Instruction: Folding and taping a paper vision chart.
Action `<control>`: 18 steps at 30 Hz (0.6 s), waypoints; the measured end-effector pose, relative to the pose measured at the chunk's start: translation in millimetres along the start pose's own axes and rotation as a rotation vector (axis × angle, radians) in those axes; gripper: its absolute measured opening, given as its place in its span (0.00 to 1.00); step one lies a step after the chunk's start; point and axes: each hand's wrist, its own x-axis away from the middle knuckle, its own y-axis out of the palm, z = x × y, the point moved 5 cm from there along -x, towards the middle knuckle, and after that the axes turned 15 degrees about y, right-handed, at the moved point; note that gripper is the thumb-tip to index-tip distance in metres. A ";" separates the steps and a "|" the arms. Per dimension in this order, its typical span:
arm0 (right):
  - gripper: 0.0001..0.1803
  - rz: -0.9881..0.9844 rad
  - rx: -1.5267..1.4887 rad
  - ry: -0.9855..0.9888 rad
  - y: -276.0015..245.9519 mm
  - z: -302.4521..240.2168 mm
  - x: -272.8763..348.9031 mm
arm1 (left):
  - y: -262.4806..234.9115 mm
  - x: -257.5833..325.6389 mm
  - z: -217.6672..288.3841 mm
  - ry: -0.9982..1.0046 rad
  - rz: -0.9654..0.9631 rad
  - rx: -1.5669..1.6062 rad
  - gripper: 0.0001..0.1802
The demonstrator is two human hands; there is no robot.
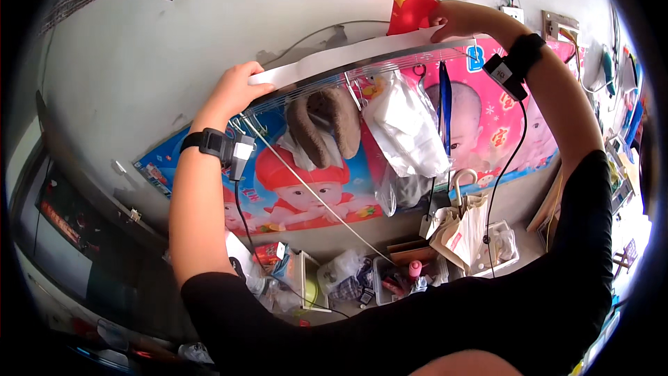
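Note:
Both my arms reach up to a wire wall rack (316, 76). A long white strip (341, 50), like paper or thin board, lies along its top. My left hand (235, 89) pinches the strip's left end, thumb on its face. At the right end, my right hand (459, 19) has its fingers curled over the strip. A small red flag (412, 8) with a yellow star stands tilted against the right hand; whether that hand also grips its stick is hidden. Below the rack hang a brown fuzzy item (321, 125) and a white plastic bag (406, 125).
Posters with babies (306, 191) cover the wall behind the rack. A white umbrella handle (464, 179) rises by beige paper bags (463, 233). Below stand a clear bin (383, 292) of small goods and a white tray (511, 244). A thin white rod (313, 191) slants down from the rack.

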 end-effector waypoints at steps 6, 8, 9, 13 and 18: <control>0.23 0.000 -0.022 0.085 0.3 -21.1 0.5 | 4.7 -7.2 8.6 -0.030 -0.030 0.145 0.20; 0.23 0.005 -0.024 0.098 5.2 -25.4 -2.2 | 6.4 -15.1 14.4 0.014 -0.015 0.180 0.24; 0.22 0.030 -0.073 0.042 6.7 -28.0 -2.6 | 8.2 -20.0 18.4 0.016 -0.015 0.180 0.24; 0.22 0.001 -0.230 -0.118 12.9 -39.1 -7.3 | 13.5 -30.8 25.9 0.057 -0.086 0.107 0.20; 0.24 -0.061 -0.156 -0.014 4.2 -49.6 -13.4 | 16.1 -37.1 20.1 0.036 -0.154 0.112 0.19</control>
